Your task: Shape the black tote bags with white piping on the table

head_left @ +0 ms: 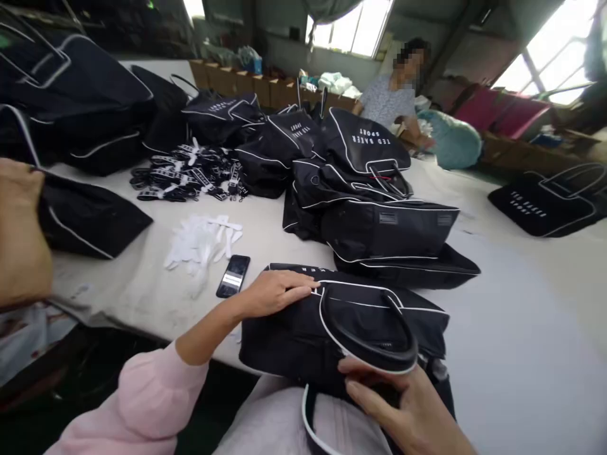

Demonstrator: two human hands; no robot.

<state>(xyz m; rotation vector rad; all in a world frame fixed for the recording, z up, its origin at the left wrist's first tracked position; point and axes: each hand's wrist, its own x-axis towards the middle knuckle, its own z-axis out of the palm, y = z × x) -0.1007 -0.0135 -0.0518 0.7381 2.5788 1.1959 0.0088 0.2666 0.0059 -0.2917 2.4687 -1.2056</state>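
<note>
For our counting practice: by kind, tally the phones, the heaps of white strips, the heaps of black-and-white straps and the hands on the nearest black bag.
Phone: 1
Heap of white strips: 1
Heap of black-and-white straps: 1
Hands on the nearest black bag: 2, left hand and right hand
Total: 5

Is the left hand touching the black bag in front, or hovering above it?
Touching. The head view shows the left hand lying flat on the black bag, fingers pressed against its top panel with no gap.

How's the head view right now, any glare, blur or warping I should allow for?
Head view: windows are blown out white; table edges bow from wide-lens distortion; the near bag and left hand are fairly sharp; right hand and a blurred forearm at the left edge are soft.
</note>
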